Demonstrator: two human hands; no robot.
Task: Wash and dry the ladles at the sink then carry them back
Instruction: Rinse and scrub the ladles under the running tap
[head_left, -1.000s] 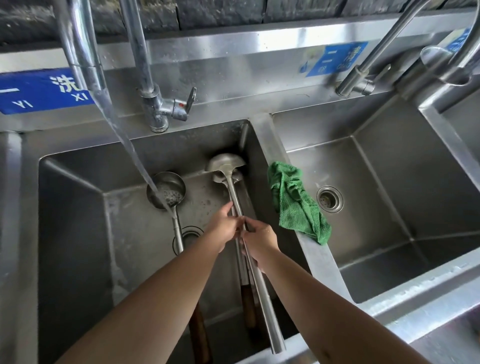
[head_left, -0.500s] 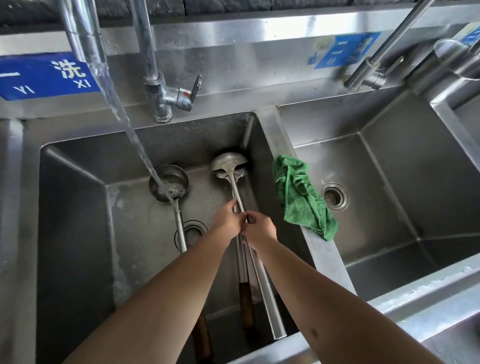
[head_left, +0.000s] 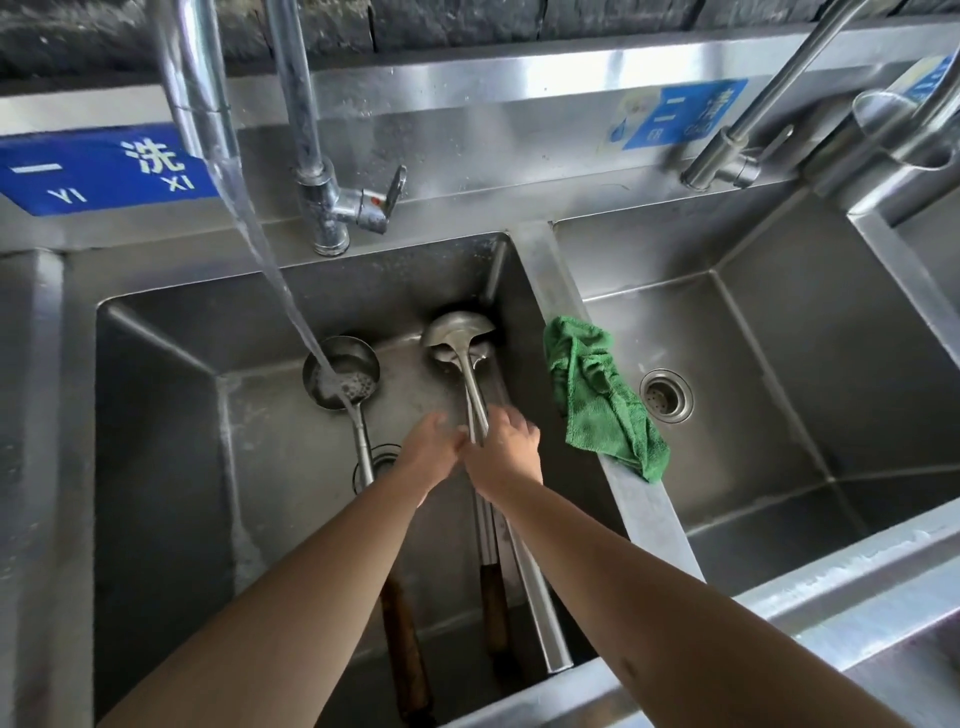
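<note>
Sink: shiny steel all around me, with two deep tubs side by side; the left tub (head_left: 156, 441) is the one I am working in.
Water: it pours from the bent tap (head_left: 197, 78) at 11 o'clock and lands in the small ladle (head_left: 340, 371).
Small ladle: its bowl sits on the tub floor at 10 o'clock from my hands, its thin stem runs toward me past the drain, and its brown handle goes under my left arm.
Big ladle (head_left: 457, 332): its bowl is at 12 o'clock, close to the back right corner of the tub, with another ladle bowl tucked under it.
Left hand (head_left: 428, 452): curled at the stems, touching my right hand; I cannot tell how tight it grips.
Right hand (head_left: 506, 452): wrapped around the long metal stems just below the big bowl.
Handles: a steel one and a brown one stretch back to 6 o'clock, and the steel end is near the front wall of the tub.
Green cloth (head_left: 597, 400): bunched on the steel wall (head_left: 649, 519) between the tubs, at 3 o'clock, just beside my right hand.
Open room: the left half of my tub is bare, and the right tub (head_left: 779, 364) holds only its drain (head_left: 666, 396).
</note>
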